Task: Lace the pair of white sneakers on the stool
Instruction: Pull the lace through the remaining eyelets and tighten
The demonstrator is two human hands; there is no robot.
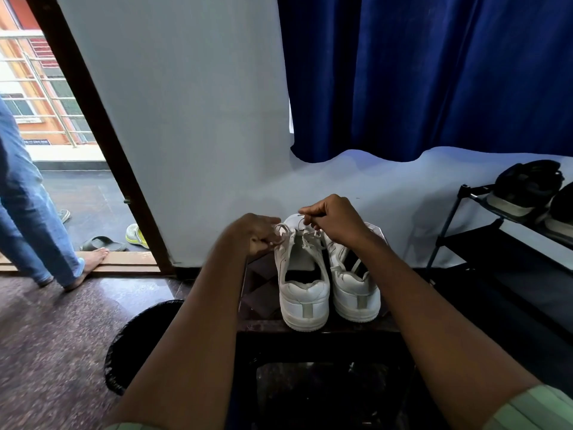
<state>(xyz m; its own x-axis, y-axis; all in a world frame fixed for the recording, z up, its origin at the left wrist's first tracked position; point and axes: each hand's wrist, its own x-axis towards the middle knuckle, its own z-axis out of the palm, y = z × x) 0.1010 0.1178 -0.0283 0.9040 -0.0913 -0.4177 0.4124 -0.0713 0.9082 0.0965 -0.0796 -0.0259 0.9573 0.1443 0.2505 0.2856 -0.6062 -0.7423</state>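
Both white leather low-top sneakers sit heels-near on the dark wooden stool, toes toward the far wall, so the eyelets face up for lacing. Left hand has its fingers pinched on the white lace of the left shoe; right hand pinches the other end, probably pulling it snug.

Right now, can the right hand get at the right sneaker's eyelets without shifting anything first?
Probably yes. The right hand sits just above the right sneaker, and nothing lies between them. It is pinching the lace of the left sneaker, though, so it would need to let go.
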